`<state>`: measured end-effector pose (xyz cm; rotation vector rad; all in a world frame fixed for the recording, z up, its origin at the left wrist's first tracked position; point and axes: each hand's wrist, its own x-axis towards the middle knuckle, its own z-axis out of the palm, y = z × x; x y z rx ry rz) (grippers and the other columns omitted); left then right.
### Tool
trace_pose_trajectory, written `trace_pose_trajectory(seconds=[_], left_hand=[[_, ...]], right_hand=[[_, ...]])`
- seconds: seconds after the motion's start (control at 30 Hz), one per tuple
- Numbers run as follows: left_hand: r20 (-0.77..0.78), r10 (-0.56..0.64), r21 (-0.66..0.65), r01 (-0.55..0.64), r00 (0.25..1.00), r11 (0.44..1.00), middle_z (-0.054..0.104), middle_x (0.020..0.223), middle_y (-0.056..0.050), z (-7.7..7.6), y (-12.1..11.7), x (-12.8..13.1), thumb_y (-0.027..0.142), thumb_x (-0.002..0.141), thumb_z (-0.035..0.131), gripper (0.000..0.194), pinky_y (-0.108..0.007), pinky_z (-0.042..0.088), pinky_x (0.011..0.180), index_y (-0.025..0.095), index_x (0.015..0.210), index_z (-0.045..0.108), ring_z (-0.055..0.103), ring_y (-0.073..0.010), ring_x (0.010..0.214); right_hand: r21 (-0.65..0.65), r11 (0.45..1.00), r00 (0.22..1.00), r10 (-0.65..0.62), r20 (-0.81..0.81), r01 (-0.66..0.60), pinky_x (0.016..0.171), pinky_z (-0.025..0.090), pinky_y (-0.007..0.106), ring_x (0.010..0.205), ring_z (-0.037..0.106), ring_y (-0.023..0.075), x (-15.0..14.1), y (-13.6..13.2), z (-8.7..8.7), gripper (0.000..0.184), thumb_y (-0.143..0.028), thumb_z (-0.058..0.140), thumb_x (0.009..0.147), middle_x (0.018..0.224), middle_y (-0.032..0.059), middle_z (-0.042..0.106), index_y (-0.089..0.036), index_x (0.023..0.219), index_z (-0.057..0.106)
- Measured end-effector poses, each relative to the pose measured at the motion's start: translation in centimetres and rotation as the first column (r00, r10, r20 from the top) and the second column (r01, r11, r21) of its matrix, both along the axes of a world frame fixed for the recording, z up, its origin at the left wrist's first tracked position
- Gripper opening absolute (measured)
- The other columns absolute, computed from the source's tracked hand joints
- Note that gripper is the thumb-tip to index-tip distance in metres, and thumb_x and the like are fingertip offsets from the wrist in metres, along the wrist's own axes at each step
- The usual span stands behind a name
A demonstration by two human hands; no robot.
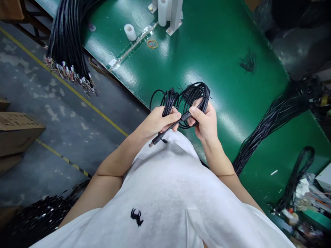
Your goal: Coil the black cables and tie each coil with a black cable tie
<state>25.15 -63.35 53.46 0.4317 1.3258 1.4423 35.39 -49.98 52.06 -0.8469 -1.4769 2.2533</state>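
A black cable [203, 90] is wound into two bunched coils over the near edge of the green table. My left hand [165, 120] is closed on the left bunch, thumb and fingers pinching the cable near a USB-type plug [156, 138] that points down and left. Around the right coil my right hand [205, 119] is closed; its thumb presses on a thicker black piece [185, 116] of the cable between the two hands. Parts of the fingers are hidden behind the coils.
The green table [227, 69] carries a white roll [130, 32], rubber bands [152, 43], a metal stand [176, 17] and a pile of thin black ties [248, 62]. Black cable bundles lie at left [68, 38] and right [271, 120]. Cardboard boxes [19, 134] stand on the floor.
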Motion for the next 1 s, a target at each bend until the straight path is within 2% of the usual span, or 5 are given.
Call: trace_pose_trajectory(seconds=[0.23,0.43,0.57,0.8,1.0], left_hand=[[0.028,0.018,0.002,-0.018,0.999,1.0,0.057,0.048,0.001,-0.1,0.0,0.1,0.053,0.081,0.069,0.043,-0.021,0.022,0.037,0.017,0.065,0.053,0.037,-0.0044,0.036],[0.06,-0.1,0.03,0.099,0.993,0.995,0.058,0.048,0.0,-0.3,-0.3,-0.4,0.058,0.073,0.073,0.044,-0.021,0.023,0.033,0.016,0.073,0.062,0.037,-0.0054,0.033],[0.129,-0.114,0.019,0.113,0.985,0.993,0.057,0.045,-0.001,-0.5,-0.3,-0.6,0.056,0.079,0.063,0.042,-0.022,0.024,0.031,0.015,0.07,0.064,0.036,-0.0065,0.031],[0.168,-0.085,-0.003,0.087,0.982,0.996,0.053,0.041,-0.002,-1.0,-0.3,-0.7,0.046,0.085,0.05,0.041,-0.022,0.024,0.031,0.014,0.064,0.065,0.035,-0.007,0.03],[0.196,-0.059,-0.001,0.061,0.979,0.998,0.05,0.041,0.0,-1.2,0.0,-0.8,0.048,0.088,0.05,0.042,-0.022,0.024,0.033,0.014,0.066,0.064,0.035,-0.007,0.031]], right_hand=[[-0.081,0.996,0.999,0.034,-0.006,-0.034,0.036,0.035,0.017,0.04,0.035,0.0024,-0.5,-0.2,0.4,0.049,-0.043,0.085,0.063,0.057,-0.0114,0.041,-0.023,0.076,0.042],[-0.185,0.976,0.994,0.111,-0.021,-0.113,0.034,0.03,0.018,0.037,0.028,0.0025,-1.1,-0.3,0.6,0.053,-0.043,0.085,0.064,0.052,-0.0123,0.034,-0.023,0.069,0.036],[-0.177,0.976,0.991,0.13,0.009,-0.126,0.033,0.03,0.019,0.037,0.028,0.0036,-1.7,-0.7,0.9,0.053,-0.046,0.084,0.065,0.049,-0.0121,0.034,-0.024,0.068,0.035],[-0.193,0.974,0.991,0.126,0.043,-0.115,0.032,0.033,0.021,0.035,0.028,0.0053,-2.5,-1.3,0.9,0.053,-0.048,0.084,0.065,0.045,-0.0129,0.031,-0.025,0.068,0.036],[-0.199,0.971,0.987,0.148,0.057,-0.134,0.036,0.041,0.021,0.036,0.035,0.0062,-3.0,-1.1,0.4,0.051,-0.048,0.083,0.066,0.045,-0.0125,0.035,-0.024,0.07,0.038]])
